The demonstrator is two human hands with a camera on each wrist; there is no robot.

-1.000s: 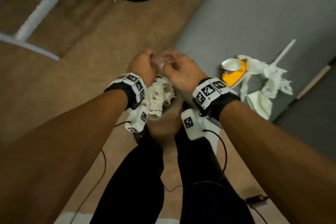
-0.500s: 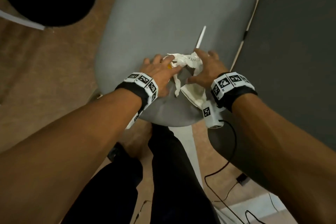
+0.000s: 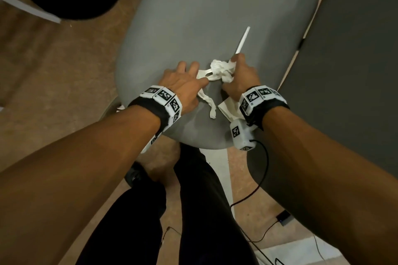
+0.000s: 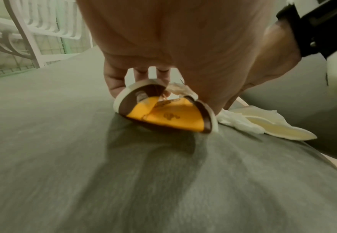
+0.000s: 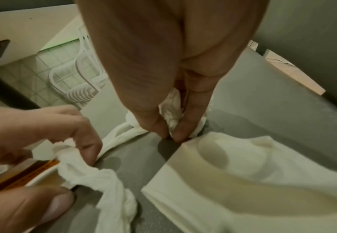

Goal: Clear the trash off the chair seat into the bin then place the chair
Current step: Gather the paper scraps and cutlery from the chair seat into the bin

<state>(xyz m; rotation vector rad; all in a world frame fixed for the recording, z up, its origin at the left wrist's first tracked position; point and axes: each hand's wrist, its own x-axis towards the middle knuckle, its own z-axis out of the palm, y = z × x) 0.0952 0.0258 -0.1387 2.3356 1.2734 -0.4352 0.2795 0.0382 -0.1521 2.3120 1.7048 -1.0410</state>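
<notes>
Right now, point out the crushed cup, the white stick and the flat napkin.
crushed cup [image 4: 169, 116], left wrist view, on its orange outer wall.
white stick [image 3: 243, 40], head view, mid-shaft on the seat.
flat napkin [image 5: 253, 173], right wrist view, on its smooth upper face.

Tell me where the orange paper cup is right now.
The crushed orange paper cup lies on the grey chair seat under the left hand, which grips it, beside the white tissue the right hand pinches.
</notes>
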